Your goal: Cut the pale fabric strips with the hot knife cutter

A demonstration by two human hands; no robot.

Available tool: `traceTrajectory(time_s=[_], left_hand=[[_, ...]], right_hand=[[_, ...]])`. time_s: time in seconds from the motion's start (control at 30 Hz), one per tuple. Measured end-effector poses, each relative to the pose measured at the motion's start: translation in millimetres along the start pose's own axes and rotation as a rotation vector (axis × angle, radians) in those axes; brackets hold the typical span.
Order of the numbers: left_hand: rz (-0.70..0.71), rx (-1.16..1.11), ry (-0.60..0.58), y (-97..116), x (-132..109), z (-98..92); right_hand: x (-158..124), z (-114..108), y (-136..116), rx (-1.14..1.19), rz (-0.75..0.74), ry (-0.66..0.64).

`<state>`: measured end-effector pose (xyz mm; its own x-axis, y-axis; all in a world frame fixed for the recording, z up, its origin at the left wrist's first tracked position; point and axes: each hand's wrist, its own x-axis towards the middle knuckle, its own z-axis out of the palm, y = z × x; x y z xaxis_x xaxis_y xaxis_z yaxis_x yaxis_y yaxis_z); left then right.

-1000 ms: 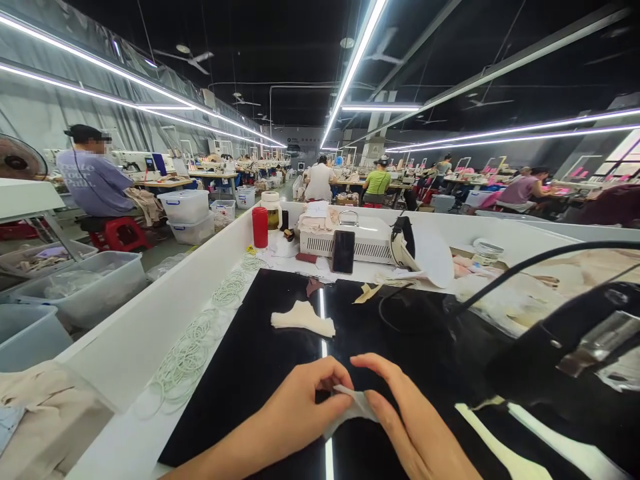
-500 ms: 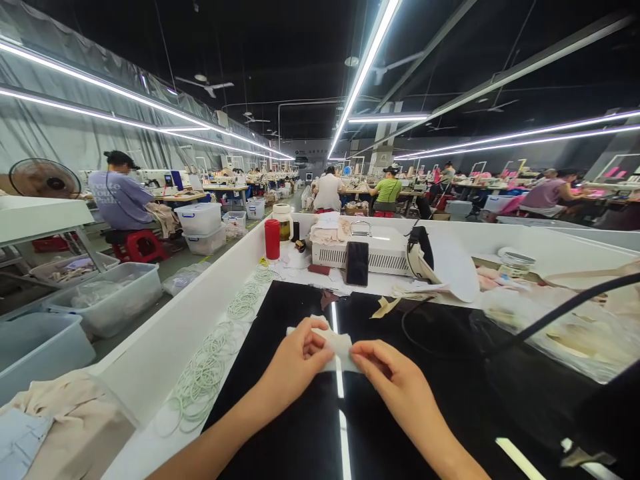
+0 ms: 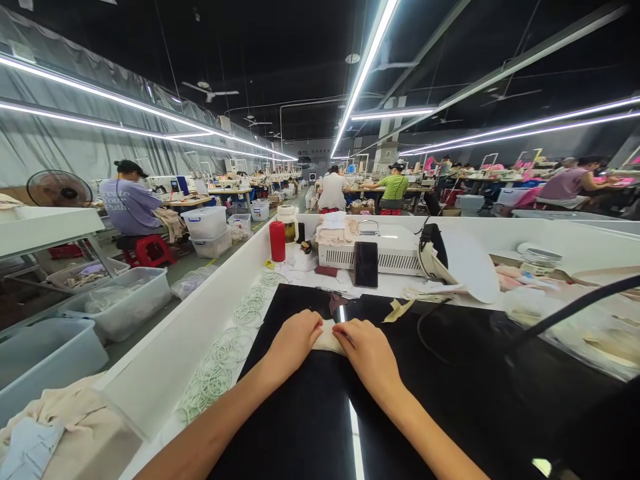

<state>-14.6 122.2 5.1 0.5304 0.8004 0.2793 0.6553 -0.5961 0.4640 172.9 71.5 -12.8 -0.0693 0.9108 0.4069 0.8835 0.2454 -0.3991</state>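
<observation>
A small piece of whitish cloth (image 3: 327, 339) is between my hands, over the glossy black board (image 3: 300, 413). My left hand (image 3: 299, 337) has its fingers closed on the cloth's left end. At the right end, my right hand (image 3: 364, 343) pinches the cloth between thumb and fingers. Both palms face down and hide much of the cloth. Just beyond my fingers lies a dark brown scrap (image 3: 337, 303), and a beige scrap (image 3: 399, 310) lies to the right of it.
Loops of pale green cord (image 3: 213, 373) lie along the left wall. A phone (image 3: 366, 263) leans on a white vented box (image 3: 395, 260); a red canister (image 3: 277, 241) stands left of it. A black cable (image 3: 575, 310) and plastic bags (image 3: 565, 327) occupy the right. Co-workers sit at sewing tables beyond.
My hands have turned palms down and drawn closer together on the cloth, which now shows less. The head view has shifted slightly left.
</observation>
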Motion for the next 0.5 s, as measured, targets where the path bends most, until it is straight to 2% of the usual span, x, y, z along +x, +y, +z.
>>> traceTrajectory(time_s=[0.1, 0.2, 0.3, 0.37, 0.43, 0.5], left_hand=[[0.026, 0.079, -0.02, -3, 0, 5.6], [0.06, 0.137, -0.003, -3, -1, 5.5], [0.097, 0.175, 0.043, -1, -4, 1.5], [0.127, 0.191, 0.076, 2, -7, -1.8], [0.165, 0.2, 0.097, 9, -10, -4.0], [0.21, 0.202, 0.102, 18, -14, -4.3]], right_hand=[[-1, 2, -4, 0.003, 0.001, 0.004], [-7, -11, -22, 0.062, -0.014, 0.022], [-26, -40, -49, 0.199, -0.076, 0.002], [-46, -64, -63, 0.334, -0.143, -0.064], [-71, -89, -67, 0.488, -0.218, -0.146], [-96, -112, -61, 0.822, -0.356, -0.315]])
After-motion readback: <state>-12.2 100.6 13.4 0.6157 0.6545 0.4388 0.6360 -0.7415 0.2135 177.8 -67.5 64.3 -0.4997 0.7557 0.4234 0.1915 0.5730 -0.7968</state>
